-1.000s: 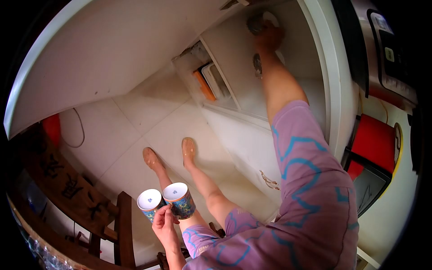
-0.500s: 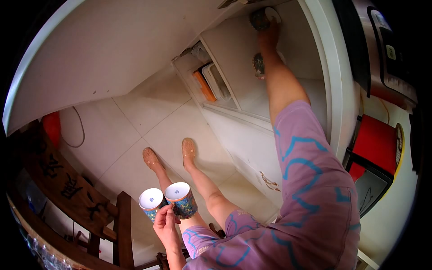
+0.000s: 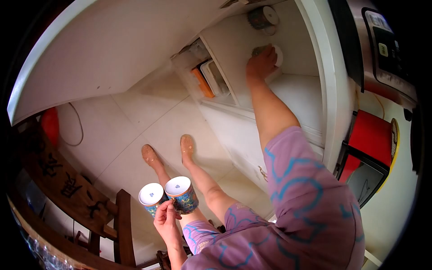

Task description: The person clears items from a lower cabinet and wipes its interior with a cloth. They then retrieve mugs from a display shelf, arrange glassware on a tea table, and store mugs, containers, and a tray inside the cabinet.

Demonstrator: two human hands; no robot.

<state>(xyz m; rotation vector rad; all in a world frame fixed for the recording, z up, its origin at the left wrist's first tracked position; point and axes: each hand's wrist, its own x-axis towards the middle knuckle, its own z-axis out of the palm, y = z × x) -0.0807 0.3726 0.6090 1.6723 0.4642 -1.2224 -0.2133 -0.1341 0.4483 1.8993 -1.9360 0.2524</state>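
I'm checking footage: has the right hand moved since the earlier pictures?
Yes: against the cabinet, the right hand has shifted down the view, from the upper mug to the lower mug.

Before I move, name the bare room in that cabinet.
Bare: the shelf between its front edge and the patterned mug. Crowded: around the second mug, partly hidden by the right hand, and below the shelf, by the orange item and white item.

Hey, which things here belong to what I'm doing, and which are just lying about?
Part of the job:
two patterned mugs in your left hand
mug at your right hand
another mug
open cabinet

Apparently just lying about:
wooden furniture
red-topped box
appliance
orange item
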